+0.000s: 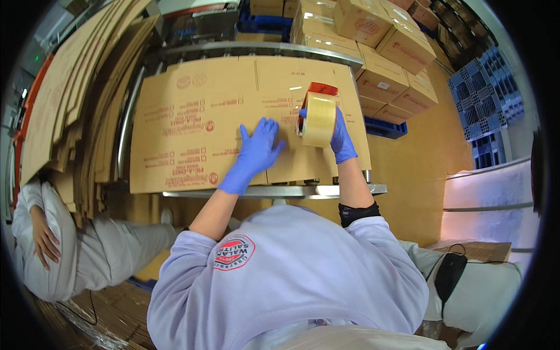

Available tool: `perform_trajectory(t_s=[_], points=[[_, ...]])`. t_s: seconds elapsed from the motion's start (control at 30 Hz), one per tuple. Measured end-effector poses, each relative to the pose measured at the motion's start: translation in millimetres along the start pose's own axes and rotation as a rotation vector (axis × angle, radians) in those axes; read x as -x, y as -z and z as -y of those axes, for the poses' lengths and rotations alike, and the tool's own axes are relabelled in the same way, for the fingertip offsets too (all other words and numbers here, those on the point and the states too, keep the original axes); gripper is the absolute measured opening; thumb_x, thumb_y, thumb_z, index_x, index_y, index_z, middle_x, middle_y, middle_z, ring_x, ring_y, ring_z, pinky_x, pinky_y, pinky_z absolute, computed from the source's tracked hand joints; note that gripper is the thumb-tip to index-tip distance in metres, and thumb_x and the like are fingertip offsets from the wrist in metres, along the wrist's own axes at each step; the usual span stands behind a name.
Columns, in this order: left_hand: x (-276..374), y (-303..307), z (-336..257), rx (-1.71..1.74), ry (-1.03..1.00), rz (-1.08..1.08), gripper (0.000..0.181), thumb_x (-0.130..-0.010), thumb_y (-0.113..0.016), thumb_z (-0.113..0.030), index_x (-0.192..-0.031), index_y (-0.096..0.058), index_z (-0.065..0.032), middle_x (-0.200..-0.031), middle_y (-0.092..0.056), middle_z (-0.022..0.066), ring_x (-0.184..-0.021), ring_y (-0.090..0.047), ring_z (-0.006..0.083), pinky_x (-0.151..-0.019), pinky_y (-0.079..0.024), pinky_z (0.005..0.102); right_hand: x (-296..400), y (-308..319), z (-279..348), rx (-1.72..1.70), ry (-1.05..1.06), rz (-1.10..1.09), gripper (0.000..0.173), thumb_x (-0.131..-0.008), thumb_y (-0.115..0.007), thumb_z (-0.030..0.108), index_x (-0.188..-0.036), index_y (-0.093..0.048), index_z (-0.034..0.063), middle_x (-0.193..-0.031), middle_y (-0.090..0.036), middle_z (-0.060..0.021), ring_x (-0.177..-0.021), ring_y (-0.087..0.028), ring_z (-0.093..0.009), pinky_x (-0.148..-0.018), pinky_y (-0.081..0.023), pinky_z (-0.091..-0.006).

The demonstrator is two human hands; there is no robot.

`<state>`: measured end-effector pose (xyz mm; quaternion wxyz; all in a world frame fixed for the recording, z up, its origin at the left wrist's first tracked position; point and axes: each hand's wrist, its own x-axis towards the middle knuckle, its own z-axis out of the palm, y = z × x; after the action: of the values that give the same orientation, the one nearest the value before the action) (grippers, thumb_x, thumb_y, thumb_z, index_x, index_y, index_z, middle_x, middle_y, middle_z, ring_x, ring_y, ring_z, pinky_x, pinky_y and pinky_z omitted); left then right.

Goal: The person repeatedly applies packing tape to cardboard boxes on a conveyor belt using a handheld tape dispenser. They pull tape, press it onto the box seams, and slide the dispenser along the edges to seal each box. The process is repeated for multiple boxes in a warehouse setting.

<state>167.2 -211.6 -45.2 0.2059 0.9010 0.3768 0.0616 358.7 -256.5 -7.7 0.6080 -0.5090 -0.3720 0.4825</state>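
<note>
A flat, folded cardboard carton (183, 109) with red print lies across a metal roller conveyor (280, 191) in front of me. My left hand (259, 146), in a blue glove, rests near the carton's middle with its fingers spread and nothing in them. Over the carton's right part, my gloved right hand (343, 138) grips a tape dispenser (323, 89) with a red part. It carries a wide roll of clear yellowish packing tape (319, 120). The roll hides part of the right hand and the dispenser's handle.
Flattened cartons (83, 96) lean in a tall stack at left, beside a seated person (96, 249). Taped boxes (380, 74) are piled beyond the conveyor at right, near blue plastic pallets (479, 94). Another person (477, 284) is behind me at right.
</note>
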Motion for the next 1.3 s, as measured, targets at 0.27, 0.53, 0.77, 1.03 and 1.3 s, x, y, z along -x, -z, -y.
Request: perform_trajectory(t_s=[0.27, 0.53, 0.77, 1.03, 1.3], points=[[-142.7, -32.0, 22.0, -0.304, -0.256, -0.100, 0.045, -0.083, -0.037, -0.023, -0.128, -0.032, -0.0231, -0.135, -0.026, -0.0019, -0.126, -0.019, 0.0212, -0.097, -0.016, 0.0562, -63.4, 25.3, -42.9, 0.027, -0.126, -0.165, 0.030, -0.073, -0.057, 0.027, -0.088, -0.060, 0.0013, -0.077, -0.061, -0.0101, -0.064, -0.059, -0.020, -0.053, -0.047, -0.0314], [-133.1, -14.2, 6.8, -0.316, -0.142, -0.094, 0.043, -0.084, -0.036, -0.026, -0.127, -0.034, -0.0263, -0.136, -0.026, -0.0034, -0.128, -0.016, 0.0226, -0.100, -0.011, 0.0531, -62.3, 16.3, -13.2, 0.012, -0.354, -0.210, 0.035, -0.074, -0.051, 0.035, -0.092, -0.060, 0.0059, -0.084, -0.062, -0.0141, -0.069, -0.060, -0.027, -0.053, -0.048, -0.0426], [-137.1, -17.0, 9.3, -0.264, -0.112, -0.130, 0.048, -0.084, -0.039, -0.033, -0.130, -0.030, -0.0229, -0.137, -0.025, -0.0028, -0.128, -0.018, 0.0236, -0.100, -0.010, 0.0526, -37.3, 51.3, -67.6, -0.026, -0.439, -0.164, 0.027, -0.080, -0.048, 0.019, -0.099, -0.056, 0.0021, -0.087, -0.061, -0.0117, -0.072, -0.060, -0.022, -0.062, -0.050, -0.0329], [-99.2, -1.5, 64.0, 0.431, -0.128, -0.678, 0.064, -0.078, -0.055, -0.025, -0.131, -0.024, -0.0040, -0.135, -0.023, 0.0171, -0.125, -0.021, 0.0293, -0.101, -0.017, 0.0425, 45.9, 62.4, -39.8, -0.163, 0.124, -0.231, 0.022, -0.080, -0.054, 0.015, -0.100, -0.056, 0.0067, -0.097, -0.055, -0.0037, -0.083, -0.054, -0.013, -0.073, -0.048, -0.0280], [97.3, 91.3, 229.2, -0.142, 1.155, -0.416, 0.104, -0.063, -0.055, -0.065, -0.133, -0.010, -0.0022, -0.140, -0.003, 0.0156, -0.127, -0.005, 0.0363, -0.099, -0.009, 0.0547, 55.0, 113.8, -82.9, -0.423, 0.048, -0.086, 0.017, -0.077, -0.059, 0.009, -0.092, -0.063, 0.0103, -0.104, -0.049, -0.0026, -0.094, -0.046, -0.010, -0.083, -0.040, -0.0269]])
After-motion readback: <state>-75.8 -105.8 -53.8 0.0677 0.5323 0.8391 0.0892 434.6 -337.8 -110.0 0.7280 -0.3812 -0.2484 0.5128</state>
